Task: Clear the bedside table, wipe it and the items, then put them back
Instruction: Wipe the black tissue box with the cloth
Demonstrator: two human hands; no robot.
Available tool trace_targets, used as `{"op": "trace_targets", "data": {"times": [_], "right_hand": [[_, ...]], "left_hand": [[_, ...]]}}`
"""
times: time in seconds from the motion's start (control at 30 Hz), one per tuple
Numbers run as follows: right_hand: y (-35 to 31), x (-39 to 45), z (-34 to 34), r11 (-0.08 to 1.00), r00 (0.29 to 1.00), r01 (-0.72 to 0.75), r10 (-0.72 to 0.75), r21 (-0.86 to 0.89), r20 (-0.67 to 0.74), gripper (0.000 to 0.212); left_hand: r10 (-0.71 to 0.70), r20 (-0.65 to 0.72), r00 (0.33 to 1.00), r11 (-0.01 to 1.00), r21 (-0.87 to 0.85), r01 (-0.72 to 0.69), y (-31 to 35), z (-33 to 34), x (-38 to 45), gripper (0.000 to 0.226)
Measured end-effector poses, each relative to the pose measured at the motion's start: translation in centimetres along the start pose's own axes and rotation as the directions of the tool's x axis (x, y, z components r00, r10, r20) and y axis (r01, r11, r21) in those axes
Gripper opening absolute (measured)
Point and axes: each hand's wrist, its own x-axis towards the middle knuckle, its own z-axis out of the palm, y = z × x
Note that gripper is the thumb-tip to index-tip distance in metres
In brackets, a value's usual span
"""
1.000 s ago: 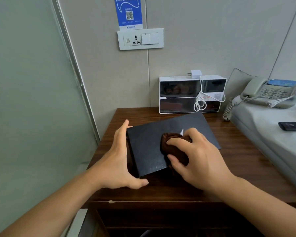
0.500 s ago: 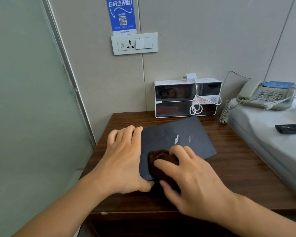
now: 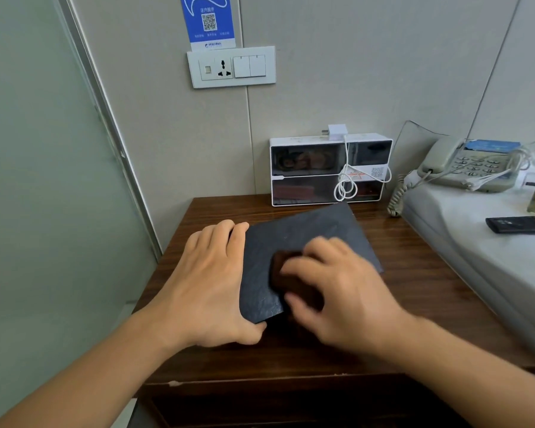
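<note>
Black mat lies flat on counter. Left hand fingers flat, pinning its left edge; right hand fingers curled round brown cloth. Keep mat pinned w/ steady pressure, wipe outward to corners beyond fingers.

1. Soft, even, fairly bright light fills the room; its source is out of view.
2. Shadows are faint, with only a dim patch under the left hand.
3. The right hand is smeared by motion blur.
4. A pale sheen lies on the bedside table at its right side.
5. Wide-angle distortion bends the wall lines near the edges.
</note>
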Motion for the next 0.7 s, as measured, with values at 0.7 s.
{"op": "trace_targets", "data": {"times": [0.7], "right_hand": [[4.5,2.1,-0.4,0.95,0.936,-0.31,0.298,-0.04,-0.19,0.036]], "left_hand": [[-0.009,0.035,0.999,1.0,0.023,0.008,-0.2,-0.1,0.1,0.147]]}}
